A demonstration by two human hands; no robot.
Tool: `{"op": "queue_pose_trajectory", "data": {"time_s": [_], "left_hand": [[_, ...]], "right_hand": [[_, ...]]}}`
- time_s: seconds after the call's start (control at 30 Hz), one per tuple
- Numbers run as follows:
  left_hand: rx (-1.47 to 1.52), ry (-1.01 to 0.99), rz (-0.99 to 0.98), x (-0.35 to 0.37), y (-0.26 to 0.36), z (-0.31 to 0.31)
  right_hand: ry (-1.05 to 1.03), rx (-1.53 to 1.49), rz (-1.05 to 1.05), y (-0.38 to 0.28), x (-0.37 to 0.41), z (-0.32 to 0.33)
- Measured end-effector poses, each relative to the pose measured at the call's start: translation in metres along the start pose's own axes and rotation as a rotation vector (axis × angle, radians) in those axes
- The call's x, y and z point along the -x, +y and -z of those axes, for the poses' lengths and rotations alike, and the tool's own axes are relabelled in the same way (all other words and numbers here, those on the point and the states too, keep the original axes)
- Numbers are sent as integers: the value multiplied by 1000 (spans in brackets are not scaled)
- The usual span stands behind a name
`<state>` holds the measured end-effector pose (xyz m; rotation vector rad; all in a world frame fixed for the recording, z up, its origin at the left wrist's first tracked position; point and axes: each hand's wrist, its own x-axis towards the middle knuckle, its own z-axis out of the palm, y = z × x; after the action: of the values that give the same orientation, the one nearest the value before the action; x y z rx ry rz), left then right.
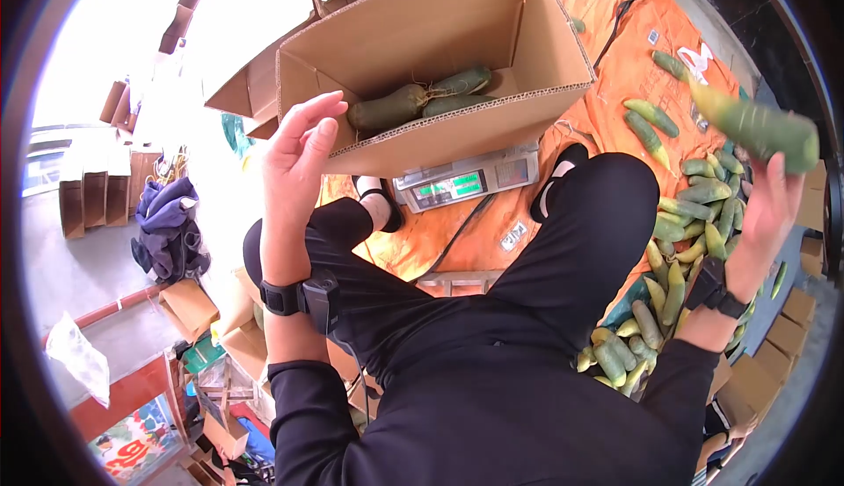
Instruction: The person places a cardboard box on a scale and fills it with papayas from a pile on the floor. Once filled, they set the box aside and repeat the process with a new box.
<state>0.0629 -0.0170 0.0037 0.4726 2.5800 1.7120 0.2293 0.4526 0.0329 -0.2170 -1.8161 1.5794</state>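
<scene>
In my raised right hand, at the right side of the view, is a large green radish, with its pale tapered end toward the upper left. My left hand hovers by the near left corner of an open cardboard box, fingers loosely bent and nothing in them. Inside the box lie a few green radishes along the near wall. Under the box sits a digital scale with a lit green display.
A large pile of green radishes spreads along my right side on an orange sheet. Loose radishes lie farther out. Cardboard boxes stand at the lower right, and a dark blue cloth bundle is at the left.
</scene>
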Motion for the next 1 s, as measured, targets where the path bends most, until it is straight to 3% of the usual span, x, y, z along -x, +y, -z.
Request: {"op": "queue_pose_trajectory", "data": {"time_s": [0.13, 0.2, 0.27, 0.3, 0.33, 0.4, 0.43, 0.5, 0.67, 0.73, 0.8, 0.83, 0.97, 1.0], "left_hand": [[-44, -34, -101, 0, 6, 13], [-102, 84, -78, 5, 10, 33], [-78, 254, -68, 9, 10, 60], [-129, 321, -56, 12, 4, 78], [-180, 387, -48, 15, -3, 96], [-236, 413, 76, 22, -20, 129], [-250, 346, 166, 26, -33, 145], [-182, 215, 404, 35, -62, 166], [-31, -129, 878, 54, -167, 177], [164, -162, 912, 66, -214, 162], [265, -114, 1009, 70, -245, 139], [268, -126, 1012, 70, -249, 148], [252, -139, 998, 61, -273, 132], [246, -140, 992, 59, -277, 130]], "right_hand": [[-190, -195, 78, -28, -31, -93], [-248, -114, 73, -30, -29, -143], [-473, 2, -14, -33, -22, -186], [-439, -171, 35, -19, -16, -215], [-559, 99, -70, -36, -18, -227], [-786, 149, 272, 10, -32, -246], [-788, 146, 262, 16, -31, -250], [-926, 600, 166, 26, -28, -258], [-971, 865, 215, 61, -23, -267], [-992, 899, 214, 65, -22, -273], [-943, 807, -67, 60, -24, -281], [-896, 751, 22, 63, -23, -278], [-745, 673, 15, 42, -16, -270], [-601, 636, 39, 40, -12, -267]]}}
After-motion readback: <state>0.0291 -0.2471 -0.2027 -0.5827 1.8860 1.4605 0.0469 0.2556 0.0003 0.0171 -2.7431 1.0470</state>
